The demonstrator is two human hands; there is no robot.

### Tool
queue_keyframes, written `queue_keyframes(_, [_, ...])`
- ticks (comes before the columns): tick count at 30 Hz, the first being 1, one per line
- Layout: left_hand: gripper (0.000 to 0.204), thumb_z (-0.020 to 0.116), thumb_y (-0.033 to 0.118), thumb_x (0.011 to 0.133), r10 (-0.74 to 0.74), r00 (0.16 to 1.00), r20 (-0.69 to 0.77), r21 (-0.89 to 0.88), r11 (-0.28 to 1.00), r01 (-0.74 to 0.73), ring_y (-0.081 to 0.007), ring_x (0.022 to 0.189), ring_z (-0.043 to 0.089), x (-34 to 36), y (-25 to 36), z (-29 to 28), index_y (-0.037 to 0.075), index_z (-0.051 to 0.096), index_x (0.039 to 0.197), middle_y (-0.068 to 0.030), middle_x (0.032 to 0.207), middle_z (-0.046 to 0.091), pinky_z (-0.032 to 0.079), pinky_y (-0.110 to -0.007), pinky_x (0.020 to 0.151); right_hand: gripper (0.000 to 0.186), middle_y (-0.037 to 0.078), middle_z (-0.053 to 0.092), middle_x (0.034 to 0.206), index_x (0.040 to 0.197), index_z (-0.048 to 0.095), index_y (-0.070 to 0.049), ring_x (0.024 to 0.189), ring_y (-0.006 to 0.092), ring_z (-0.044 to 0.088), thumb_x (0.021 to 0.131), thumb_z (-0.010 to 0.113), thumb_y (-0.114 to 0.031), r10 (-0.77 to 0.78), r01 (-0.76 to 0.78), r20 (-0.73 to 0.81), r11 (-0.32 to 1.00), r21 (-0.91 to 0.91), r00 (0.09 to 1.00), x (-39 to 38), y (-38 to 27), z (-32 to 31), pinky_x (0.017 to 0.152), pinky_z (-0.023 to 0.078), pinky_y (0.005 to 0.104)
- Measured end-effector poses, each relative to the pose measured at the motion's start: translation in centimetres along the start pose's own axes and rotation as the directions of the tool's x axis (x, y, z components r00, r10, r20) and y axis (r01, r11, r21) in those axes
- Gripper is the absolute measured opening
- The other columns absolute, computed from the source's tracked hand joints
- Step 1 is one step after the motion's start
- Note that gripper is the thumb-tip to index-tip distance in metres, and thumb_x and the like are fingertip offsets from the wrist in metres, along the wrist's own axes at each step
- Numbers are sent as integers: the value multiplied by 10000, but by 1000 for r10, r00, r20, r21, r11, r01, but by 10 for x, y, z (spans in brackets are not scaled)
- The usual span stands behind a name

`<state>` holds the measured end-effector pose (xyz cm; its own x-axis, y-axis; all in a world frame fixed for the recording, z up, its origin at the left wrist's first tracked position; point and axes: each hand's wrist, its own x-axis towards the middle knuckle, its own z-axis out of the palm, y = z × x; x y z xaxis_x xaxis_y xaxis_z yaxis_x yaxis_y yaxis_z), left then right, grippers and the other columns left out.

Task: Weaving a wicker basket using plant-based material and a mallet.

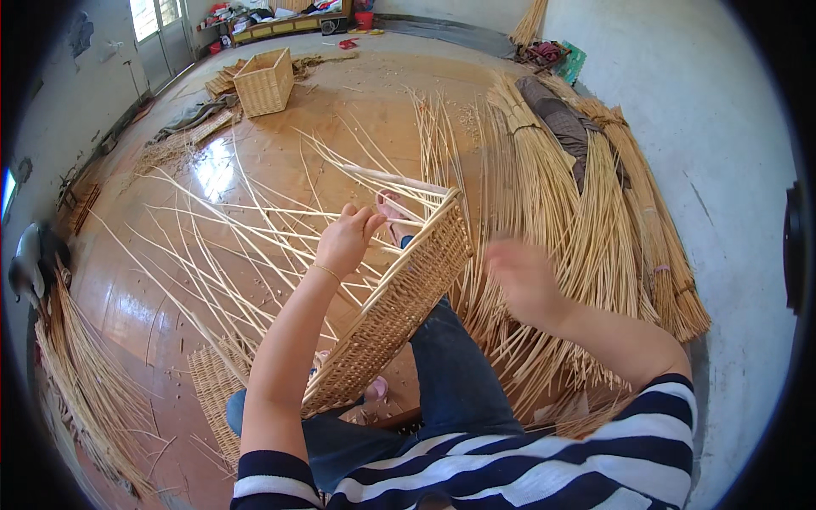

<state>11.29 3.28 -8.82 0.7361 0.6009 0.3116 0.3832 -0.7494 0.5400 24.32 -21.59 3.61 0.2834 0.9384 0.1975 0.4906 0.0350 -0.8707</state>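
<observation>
A partly woven wicker basket (378,327) rests tilted across my lap, its woven side toward me. Long pale wicker rods (246,225) fan out from it to the far left over the floor. My left hand (347,240) is above the basket's inner side, thumb and fingers pinched on a wicker rod near the frame's right corner. To the right of that corner my right hand (529,280) is raised in the air, apart from the basket. Motion smears its fingers, so whether it holds anything cannot be made out.
Large bundles of wicker rods (586,195) lie along the right wall, a dark cloth (557,119) among them. Another bundle (89,382) lies at the left. A finished-looking square basket (265,82) stands far left. A flat woven panel (212,382) is beside my left knee.
</observation>
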Motion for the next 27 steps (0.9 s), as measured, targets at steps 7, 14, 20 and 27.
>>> queue_keyframes(7, [393,428,457,966,-22,1000,9,8,1000,22,-379,843,621,-2,-14,-1,108,606,999,-166,997,566,497,-471,729,399,35,528,544,844,563,-4,439,104,490,1013,406,-329,310,-324,107,935,143,945,-45,-45,9,450,404,246])
queue_keyframes(14, [395,413,477,963,-27,999,32,-40,999,28,-395,861,624,-3,4,5,129,595,1008,-153,1008,567,508,-477,736,377,26,527,558,768,548,-48,500,102,511,1010,409,-301,75,-79,-35,991,-109,997,-34,42,12,490,426,277])
queue_keyframes(20, [371,391,473,972,13,999,-36,-31,999,-15,-369,862,616,-2,-20,9,154,574,1020,-129,961,548,504,-453,724,396,35,491,541,824,481,-37,474,107,503,1020,391,-369,552,-611,271,756,237,789,-87,68,38,439,424,237])
queue_keyframes(27, [509,309,533,984,17,1000,-15,51,999,-17,-301,1272,447,3,-32,5,243,453,1376,-92,1479,350,282,-434,1097,367,82,506,552,840,481,-21,503,202,548,1028,355,-310,905,-892,-155,419,172,395,-282,320,16,464,442,349])
